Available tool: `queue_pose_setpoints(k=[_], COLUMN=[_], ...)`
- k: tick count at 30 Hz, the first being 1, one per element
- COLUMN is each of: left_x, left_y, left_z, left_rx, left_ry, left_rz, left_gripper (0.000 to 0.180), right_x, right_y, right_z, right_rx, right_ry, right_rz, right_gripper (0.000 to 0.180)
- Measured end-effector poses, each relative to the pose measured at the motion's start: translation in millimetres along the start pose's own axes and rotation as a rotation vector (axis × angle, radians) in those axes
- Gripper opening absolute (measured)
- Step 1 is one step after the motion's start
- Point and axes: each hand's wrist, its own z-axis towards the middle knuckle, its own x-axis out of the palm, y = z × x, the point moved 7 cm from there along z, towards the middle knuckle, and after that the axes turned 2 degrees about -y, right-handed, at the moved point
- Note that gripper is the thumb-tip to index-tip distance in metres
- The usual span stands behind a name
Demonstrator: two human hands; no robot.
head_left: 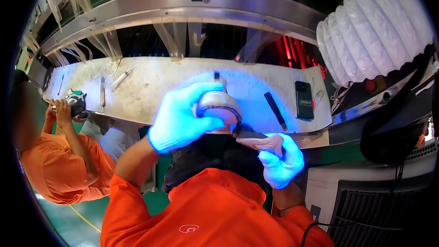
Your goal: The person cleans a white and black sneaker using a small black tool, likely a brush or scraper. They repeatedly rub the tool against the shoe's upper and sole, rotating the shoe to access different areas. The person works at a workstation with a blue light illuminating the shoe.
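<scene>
My left hand (pixel 178 119), in a glove glowing blue under the lamp, grips the rounded grey-white end of a shoe (pixel 218 106) held up over the bench edge. My right hand (pixel 282 162), also gloved, clasps the shoe's lower pale pink part (pixel 261 142) close to my chest. A dark band of the shoe (pixel 249 134) shows between the two hands. The rest of the shoe is hidden behind my gloves.
The stained white bench (pixel 151 87) carries a black stick tool (pixel 275 110), a black flat device (pixel 304 99) and brushes (pixel 102 92). At left a co-worker in orange holds another shoe (pixel 75 100). A white ribbed duct (pixel 375 27) hangs at right above a black-grilled unit (pixel 379 210).
</scene>
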Motion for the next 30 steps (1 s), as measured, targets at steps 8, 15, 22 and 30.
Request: queue_pose_setpoints(k=[8,15,22,30], left_x=[45.6,44.9,48.0,50.8], left_y=[15.9,-17.2,-16.3,-13.4], left_z=[-34.8,-63.1,-82.9,-104.7], left_rx=[0.446,0.677,0.614,0.338], left_ry=[-0.319,-0.208,-0.148,-0.226], left_rz=[-0.266,0.123,-0.029,-0.344], left_gripper=[0.041,0.032,0.029,0.050], right_x=[21.3,14.7,8.0,18.6], right_y=[2.3,-4.2,-0.7,17.0], right_z=[22.5,17.2,8.2,-1.5], right_rx=[0.255,0.183,0.028,-0.004], right_ry=[-0.001,0.091,0.161,0.205], right_rz=[0.338,0.383,0.325,0.208], right_gripper=[0.053,0.041,0.035,0.034])
